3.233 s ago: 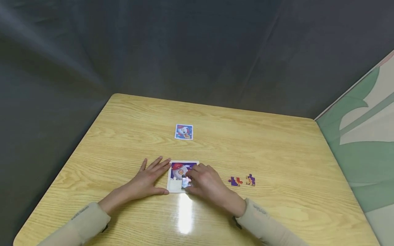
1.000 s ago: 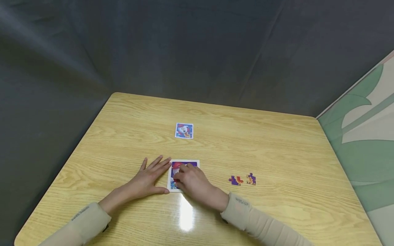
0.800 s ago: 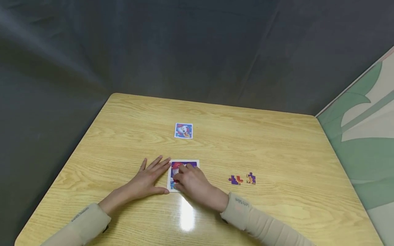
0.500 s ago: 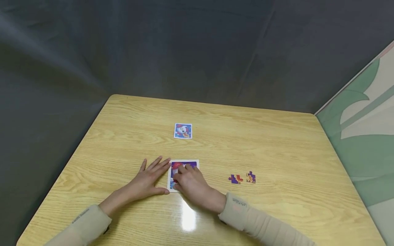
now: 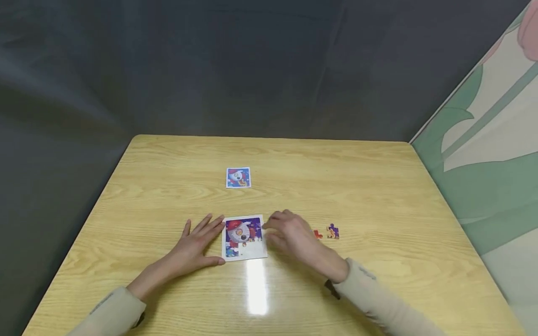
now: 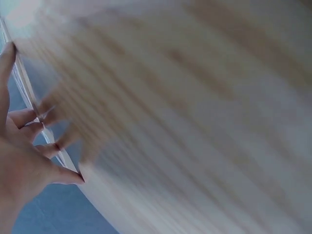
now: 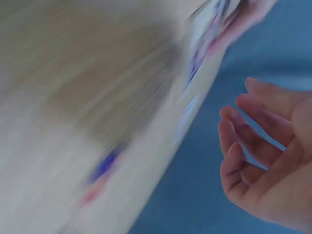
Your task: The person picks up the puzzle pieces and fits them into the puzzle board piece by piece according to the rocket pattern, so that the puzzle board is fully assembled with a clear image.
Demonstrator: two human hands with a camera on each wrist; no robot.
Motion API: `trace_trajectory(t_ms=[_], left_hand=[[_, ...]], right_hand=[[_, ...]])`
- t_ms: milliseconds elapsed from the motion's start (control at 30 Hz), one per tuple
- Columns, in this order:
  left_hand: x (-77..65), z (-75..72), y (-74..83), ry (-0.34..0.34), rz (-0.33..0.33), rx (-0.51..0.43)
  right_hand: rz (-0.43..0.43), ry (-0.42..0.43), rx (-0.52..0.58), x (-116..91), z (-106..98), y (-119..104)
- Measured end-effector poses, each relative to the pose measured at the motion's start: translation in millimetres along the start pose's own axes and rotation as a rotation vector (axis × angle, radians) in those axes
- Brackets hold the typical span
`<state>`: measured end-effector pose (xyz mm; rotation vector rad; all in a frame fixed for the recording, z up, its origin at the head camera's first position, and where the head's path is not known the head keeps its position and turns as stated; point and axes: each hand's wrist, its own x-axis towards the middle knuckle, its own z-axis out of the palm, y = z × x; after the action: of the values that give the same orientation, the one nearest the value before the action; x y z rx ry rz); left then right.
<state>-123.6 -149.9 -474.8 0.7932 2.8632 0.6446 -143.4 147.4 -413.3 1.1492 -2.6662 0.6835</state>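
Observation:
A square jigsaw puzzle board [image 5: 255,252] with a white frame lies on the table. Assembled pieces show a white-faced character in a red hat; the lower right part is bare white. My left hand [image 5: 191,247] rests flat beside it, fingers spread, with fingertips and thumb at the frame's left edge. Just off the right edge hovers my right hand [image 5: 296,240]; in the right wrist view its fingers [image 7: 236,168] are loosely curled around nothing. Two loose puzzle pieces lie further right: a red and purple piece [image 5: 318,234], partly hidden by the right hand, and a purple and orange piece [image 5: 333,231].
A small picture card [image 5: 238,178] with a similar character lies behind the board on the wooden table [image 5: 336,186]. Dark curtain [image 5: 235,70] hangs behind the table, and a green patterned cloth [image 5: 496,196] borders the right side.
My right hand placed a piece at the board's lower left, let go, and has moved right off the board. My left hand stayed at the left edge. The head view has shifted slightly.

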Motion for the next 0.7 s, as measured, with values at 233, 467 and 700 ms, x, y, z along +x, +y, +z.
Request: trace_trajectory(t_ms=[233, 467, 700], left_hand=[[0.9, -4.7, 4.7, -0.007, -0.009, 0.001], [-0.6, -5.9, 5.3, -0.016, -0.037, -0.001], [3.5, -5.0, 4.9, -0.03, -0.02, -0.018]], right_hand=[[0.227, -0.021, 0.06, -62, -24, 65], [0.259, -0.027, 0.067, -78, -18, 79], [0.288, -0.002, 0.04, -81, -14, 79]])
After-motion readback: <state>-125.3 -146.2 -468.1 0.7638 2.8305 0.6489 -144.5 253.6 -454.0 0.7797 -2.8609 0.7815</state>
